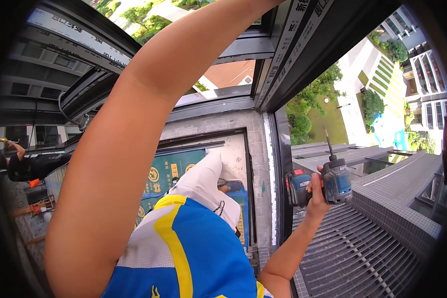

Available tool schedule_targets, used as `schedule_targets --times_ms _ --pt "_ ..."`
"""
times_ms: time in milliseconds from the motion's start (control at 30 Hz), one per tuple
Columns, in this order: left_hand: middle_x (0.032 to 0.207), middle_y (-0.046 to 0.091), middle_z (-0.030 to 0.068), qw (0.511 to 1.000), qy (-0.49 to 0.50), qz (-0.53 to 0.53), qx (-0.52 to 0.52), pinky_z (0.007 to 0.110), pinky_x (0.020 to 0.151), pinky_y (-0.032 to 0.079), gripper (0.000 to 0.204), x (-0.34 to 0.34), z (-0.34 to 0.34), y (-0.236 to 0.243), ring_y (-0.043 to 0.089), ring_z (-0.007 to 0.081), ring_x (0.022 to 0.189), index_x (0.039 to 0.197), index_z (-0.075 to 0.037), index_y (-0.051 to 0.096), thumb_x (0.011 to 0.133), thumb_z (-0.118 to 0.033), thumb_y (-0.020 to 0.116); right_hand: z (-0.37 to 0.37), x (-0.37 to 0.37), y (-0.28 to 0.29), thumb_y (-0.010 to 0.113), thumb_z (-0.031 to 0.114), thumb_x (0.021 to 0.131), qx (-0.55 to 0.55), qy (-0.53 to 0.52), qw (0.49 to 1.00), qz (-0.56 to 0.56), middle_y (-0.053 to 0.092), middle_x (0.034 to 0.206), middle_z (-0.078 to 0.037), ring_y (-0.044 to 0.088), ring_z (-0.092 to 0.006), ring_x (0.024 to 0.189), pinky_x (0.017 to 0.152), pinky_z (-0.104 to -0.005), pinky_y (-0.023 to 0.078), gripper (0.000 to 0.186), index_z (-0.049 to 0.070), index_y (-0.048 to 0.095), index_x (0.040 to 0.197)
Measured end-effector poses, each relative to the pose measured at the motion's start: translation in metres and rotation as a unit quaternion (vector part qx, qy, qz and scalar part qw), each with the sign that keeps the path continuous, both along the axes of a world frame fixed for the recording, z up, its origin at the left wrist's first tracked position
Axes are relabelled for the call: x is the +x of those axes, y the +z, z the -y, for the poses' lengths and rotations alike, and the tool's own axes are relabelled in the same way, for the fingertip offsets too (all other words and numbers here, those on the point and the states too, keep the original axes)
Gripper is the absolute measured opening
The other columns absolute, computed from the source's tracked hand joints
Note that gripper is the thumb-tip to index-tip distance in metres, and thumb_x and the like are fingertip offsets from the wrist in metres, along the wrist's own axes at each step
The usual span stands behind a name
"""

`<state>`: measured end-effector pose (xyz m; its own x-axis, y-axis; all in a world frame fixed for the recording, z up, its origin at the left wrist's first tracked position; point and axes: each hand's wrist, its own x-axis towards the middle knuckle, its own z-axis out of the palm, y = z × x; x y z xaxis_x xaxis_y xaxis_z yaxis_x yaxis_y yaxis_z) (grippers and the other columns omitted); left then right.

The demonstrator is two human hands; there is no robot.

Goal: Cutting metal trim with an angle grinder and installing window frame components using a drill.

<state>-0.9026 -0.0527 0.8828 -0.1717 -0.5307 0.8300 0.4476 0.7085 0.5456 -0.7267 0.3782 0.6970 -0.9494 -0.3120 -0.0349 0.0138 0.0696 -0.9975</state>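
Clasping a blue-and-black cordless drill [336,181] in the right grip [317,194] near three o'clock, beside a black metal window frame [283,134]; cannot tell about the left grip, beyond view.

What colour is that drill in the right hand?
The drill is blue and black, best seen in the head view.

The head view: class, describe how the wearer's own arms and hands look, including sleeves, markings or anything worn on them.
The left arm and right arm are bare where visible, with no sleeves, bands or clear markings. The right hand wears no glove; the left hand is out of view. The shirt is blue, yellow and white.
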Motion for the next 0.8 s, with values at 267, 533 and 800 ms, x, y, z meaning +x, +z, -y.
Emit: schedule_targets --times_ms 267,533,800 --pt "0.144 0.044 0.0284 0.987 0.061 0.148 -0.027 0.048 0.113 0.037 0.118 0.018 0.018 0.002 0.046 0.0395 0.132 0.157 0.004 0.011 0.081 -0.045 0.086 0.041 -0.014 0.063 0.069 0.004 0.096 -0.062 -0.028 0.997 -0.034 0.059 0.077 -0.003 0.052 -0.0094 0.06 0.057 -0.027 0.045 0.03 -0.004 0.063 0.124" --pt "0.144 0.044 0.0286 0.965 -0.257 0.056 -0.005 0.04 0.12 0.031 0.136 0.019 0.024 0.153 0.047 0.0328 0.136 0.157 0.007 -0.007 0.076 -0.039 0.091 0.1 -0.061 0.155 0.068 0.007 0.096 -0.163 -0.053 0.98 -0.098 0.07 0.098 -0.012 0.058 -0.0116 0.063 0.054 -0.0265 0.048 0.03 -0.005 0.062 0.123" --pt "0.138 0.043 0.0191 0.974 -0.207 0.093 0.011 0.042 0.113 0.037 0.116 0.014 0.03 0.159 0.045 0.0303 0.131 0.158 0.001 0.011 0.073 -0.029 0.084 0.138 -0.078 0.336 0.072 0.018 0.097 -0.211 -0.098 0.958 -0.165 0.068 0.087 -0.011 0.055 -0.0119 0.059 0.055 -0.0282 0.045 0.036 -0.005 0.062 0.123"
